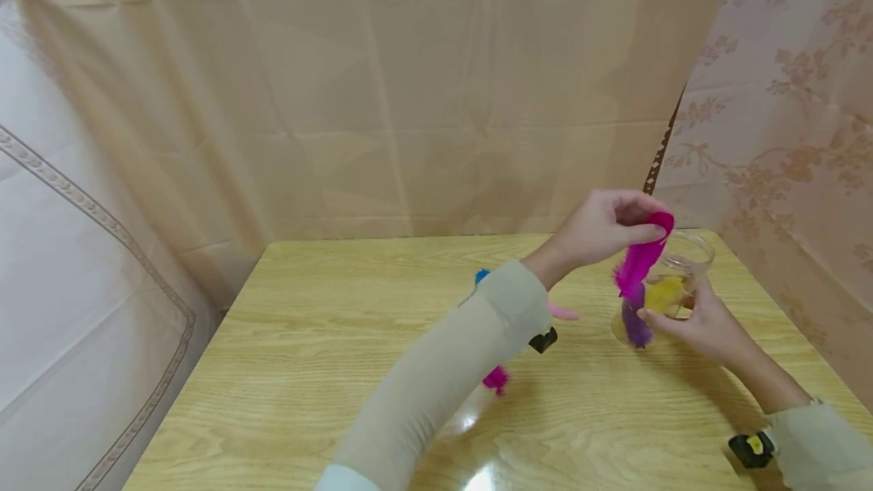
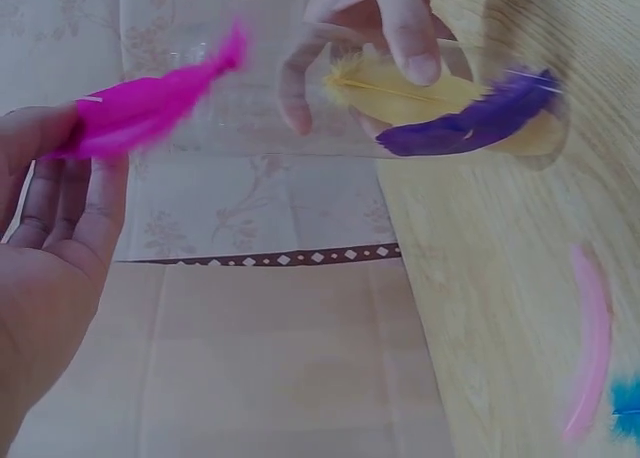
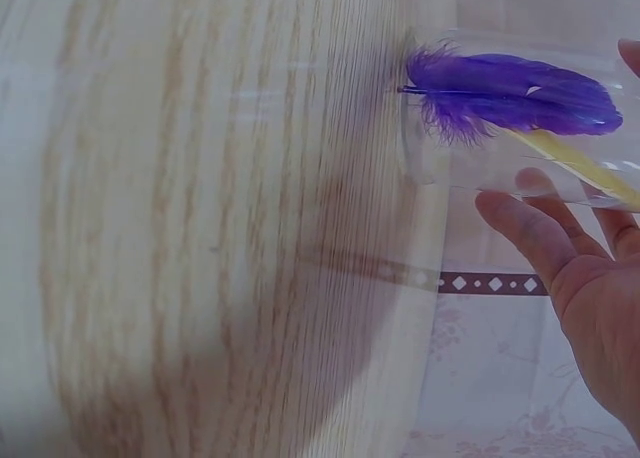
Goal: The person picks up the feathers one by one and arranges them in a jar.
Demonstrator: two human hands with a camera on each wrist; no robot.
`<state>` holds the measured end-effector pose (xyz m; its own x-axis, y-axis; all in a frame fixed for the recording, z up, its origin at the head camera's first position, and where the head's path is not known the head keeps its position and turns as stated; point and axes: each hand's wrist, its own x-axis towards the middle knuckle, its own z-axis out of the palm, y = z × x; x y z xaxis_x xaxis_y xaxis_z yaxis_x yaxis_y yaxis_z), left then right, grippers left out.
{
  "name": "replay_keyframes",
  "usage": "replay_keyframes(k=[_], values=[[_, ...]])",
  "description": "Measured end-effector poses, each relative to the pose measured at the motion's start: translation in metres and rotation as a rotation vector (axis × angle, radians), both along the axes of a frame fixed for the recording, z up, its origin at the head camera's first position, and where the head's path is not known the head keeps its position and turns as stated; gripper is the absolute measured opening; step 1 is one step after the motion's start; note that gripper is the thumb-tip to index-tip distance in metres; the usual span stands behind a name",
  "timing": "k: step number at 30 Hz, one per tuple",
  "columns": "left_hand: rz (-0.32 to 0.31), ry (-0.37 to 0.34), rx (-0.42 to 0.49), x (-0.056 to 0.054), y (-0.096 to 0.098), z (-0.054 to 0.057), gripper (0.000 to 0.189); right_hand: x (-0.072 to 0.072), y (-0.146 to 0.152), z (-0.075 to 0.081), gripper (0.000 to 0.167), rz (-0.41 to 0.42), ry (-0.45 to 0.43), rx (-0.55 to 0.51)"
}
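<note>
A clear jar (image 1: 689, 252) stands at the right of the table, and my right hand (image 1: 705, 324) curls round its side. Through its wall show a purple feather (image 2: 470, 123) and a yellow feather (image 2: 400, 98). Between thumb and fingers, my left hand (image 1: 600, 229) pinches a magenta feather (image 1: 643, 256) just above and left of the jar's mouth. In the left wrist view the magenta feather's fluffy end points toward the jar. The right wrist view has my right hand (image 3: 600, 268) against the jar, the purple feather lying along its wall.
Beyond the left forearm lie a pink feather (image 1: 563, 312) and a blue feather (image 1: 482, 275). Another magenta feather (image 1: 497, 379) pokes out below the sleeve. Cloth curtains (image 1: 409, 97) hang behind the wooden table (image 1: 286, 370) and along its sides.
</note>
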<state>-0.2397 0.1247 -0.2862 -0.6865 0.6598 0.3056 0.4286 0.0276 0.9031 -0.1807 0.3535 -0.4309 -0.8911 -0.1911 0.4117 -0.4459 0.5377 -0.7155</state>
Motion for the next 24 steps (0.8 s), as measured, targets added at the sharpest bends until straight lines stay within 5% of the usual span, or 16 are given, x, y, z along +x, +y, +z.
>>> replay_keyframes(k=[9, 19, 24], values=[[0.017, -0.014, 0.0, 0.001, 0.004, 0.013, 0.023, 0.004, 0.001, 0.005, 0.09, -0.012, -0.053, 0.018], [0.088, -0.044, 0.07, 0.005, 0.009, 0.025, 0.021, 0.008, 0.002, 0.016, 0.077, -0.057, -0.222, 0.042], [0.118, -0.042, 0.103, 0.006, 0.01, 0.029, 0.019, 0.007, 0.002, 0.016, 0.058, -0.027, -0.204, 0.02]])
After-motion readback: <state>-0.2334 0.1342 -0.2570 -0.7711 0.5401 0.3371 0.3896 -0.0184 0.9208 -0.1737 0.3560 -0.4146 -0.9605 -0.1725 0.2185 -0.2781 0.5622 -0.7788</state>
